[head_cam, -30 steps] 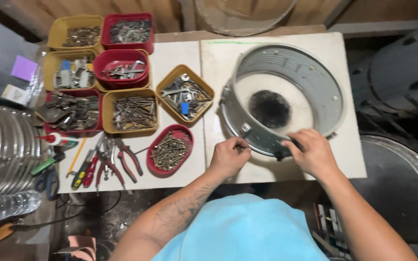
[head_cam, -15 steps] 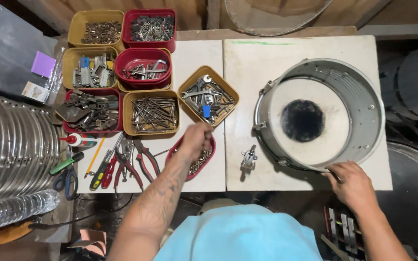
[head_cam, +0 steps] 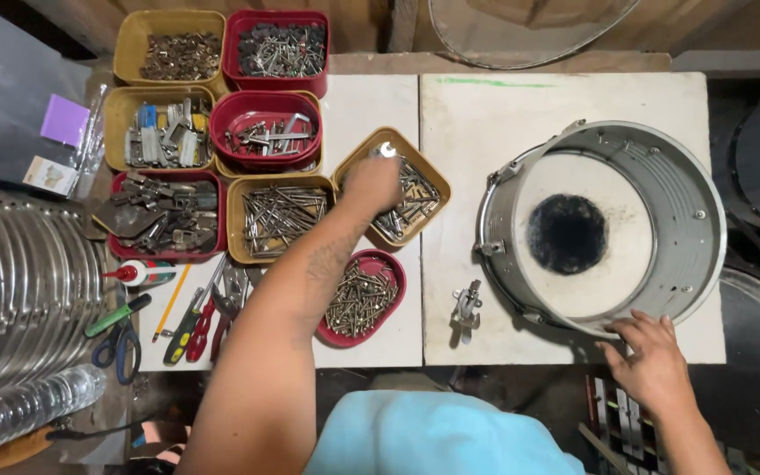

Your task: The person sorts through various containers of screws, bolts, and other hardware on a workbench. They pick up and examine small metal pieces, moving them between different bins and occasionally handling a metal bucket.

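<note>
Right now our left hand (head_cam: 371, 183) reaches into the yellow tray (head_cam: 434, 183) of metal hardware, fingers curled down among the pieces; we cannot tell whether it has hold of any. Our right hand (head_cam: 653, 362) lies open and flat at the near rim of the drum shell (head_cam: 688, 220), fingertips touching its lower edge, gripping nothing. A small metal lug (head_cam: 465, 308) lies loose on the white board (head_cam: 485, 114), between the two hands, just left of the drum. A red tray of screws (head_cam: 364, 297) sits under our left forearm.
</note>
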